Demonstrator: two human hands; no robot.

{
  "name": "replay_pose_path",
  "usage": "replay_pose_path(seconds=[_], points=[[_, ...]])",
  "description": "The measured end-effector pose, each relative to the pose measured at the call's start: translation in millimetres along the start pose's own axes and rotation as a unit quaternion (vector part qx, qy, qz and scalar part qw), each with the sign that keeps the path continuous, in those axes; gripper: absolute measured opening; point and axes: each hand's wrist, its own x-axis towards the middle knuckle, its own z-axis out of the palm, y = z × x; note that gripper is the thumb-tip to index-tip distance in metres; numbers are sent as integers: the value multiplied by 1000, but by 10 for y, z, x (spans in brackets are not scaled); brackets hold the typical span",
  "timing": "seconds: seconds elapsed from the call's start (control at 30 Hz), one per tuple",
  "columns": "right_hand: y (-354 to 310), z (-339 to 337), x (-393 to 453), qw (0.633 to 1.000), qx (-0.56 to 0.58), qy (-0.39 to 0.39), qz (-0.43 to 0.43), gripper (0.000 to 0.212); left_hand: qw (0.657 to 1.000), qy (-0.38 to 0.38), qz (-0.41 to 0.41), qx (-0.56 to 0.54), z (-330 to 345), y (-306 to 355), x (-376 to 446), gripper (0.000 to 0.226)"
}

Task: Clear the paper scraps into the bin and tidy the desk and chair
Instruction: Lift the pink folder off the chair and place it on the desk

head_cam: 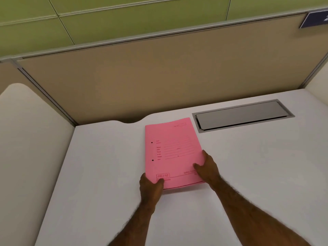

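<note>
A pink paper file folder (173,150) with printed lines and two punch holes lies flat on the white desk (99,166), near its middle. My left hand (150,187) grips the folder's near left corner, thumb on top. At the folder's near right edge, my right hand (207,167) holds it with the thumb and fingers pressed on the cover. No paper scraps, bin or chair are in view.
A grey metal cable hatch (243,115) is set into the desk behind and right of the folder. A beige partition (142,73) walls the back of the desk, with a side panel (26,139) on the left. A blue sign (316,19) sits at the partition's top right.
</note>
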Motion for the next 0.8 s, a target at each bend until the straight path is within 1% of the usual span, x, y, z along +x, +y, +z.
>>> replay_pose_path(seconds=[0.1,0.17,0.23,0.3,0.37,0.43,0.53,0.8], points=[[60,74,238,1000,-14,2,-15,74,998,4,33,59,87,28,181,57],[101,110,360,998,-47,4,-39,78,991,9,69,113,128,14,282,74],[164,146,446,985,-154,-9,-77,86,972,-7,112,207,165,-60,355,90],[280,203,507,952,-279,-46,-116,93,936,-32,121,328,208,-160,386,100],[421,250,549,923,-353,-79,-135,93,912,-42,118,390,243,-265,410,100],[514,274,571,908,-384,-79,-148,89,900,-43,122,416,260,-326,441,95],[535,294,582,903,-396,-69,-151,84,888,-48,121,441,271,-338,490,91],[548,327,335,905,-394,-32,-158,79,882,-57,111,455,144,-317,393,85]])
